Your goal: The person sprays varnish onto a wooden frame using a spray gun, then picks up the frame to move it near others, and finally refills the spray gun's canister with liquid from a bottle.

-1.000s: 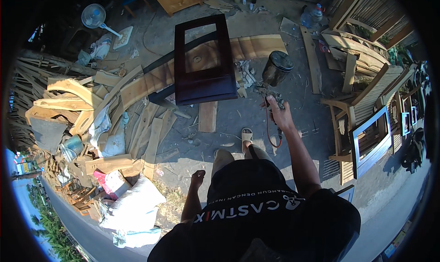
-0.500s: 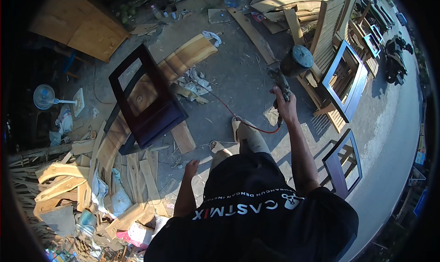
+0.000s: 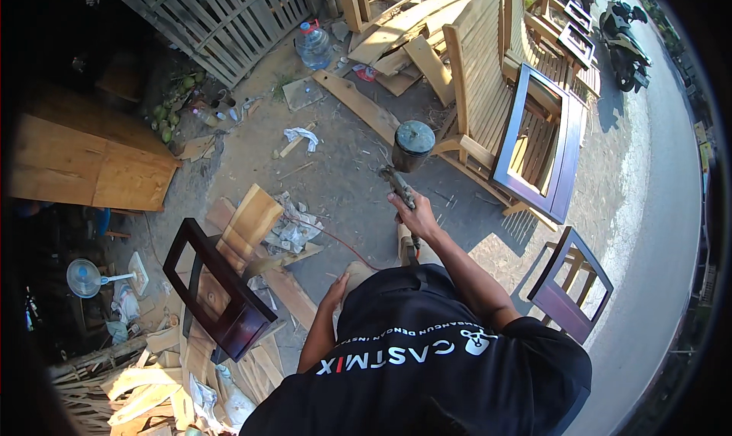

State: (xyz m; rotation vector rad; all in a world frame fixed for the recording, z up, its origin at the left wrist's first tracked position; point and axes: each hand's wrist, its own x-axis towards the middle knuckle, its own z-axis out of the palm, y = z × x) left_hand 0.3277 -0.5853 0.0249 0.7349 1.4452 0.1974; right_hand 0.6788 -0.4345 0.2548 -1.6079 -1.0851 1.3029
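My right hand [image 3: 418,215] is wrapped round the grip of a spray gun [image 3: 402,191], held out in front of my body. A round paint cup [image 3: 412,146] with a grey-green lid sits at the gun's far end. Below the grip a bit of orange-red hose shows beside my leg, and the rest there is hidden. My left hand [image 3: 334,291] hangs low beside my thigh, its fingers loosely extended with nothing visible in them. To the left a dark red-brown lacquered wooden frame [image 3: 229,312] is propped over boards.
Two more dark frames stand right: one [image 3: 560,161] against a slatted wooden bench [image 3: 484,62], another [image 3: 553,299] nearer me. A thin hose [image 3: 343,244] crosses the ground. Planks [image 3: 354,104], a water jug [image 3: 313,48], a fan [image 3: 84,277] and a wooden cabinet [image 3: 91,165] lie around. A motorbike [image 3: 627,43] is parked by the road.
My view has shifted forward, and I have turned toward the bench side. The spray gun stays in my right hand, now nearer my body's midline. My left hand has moved in against my thigh.
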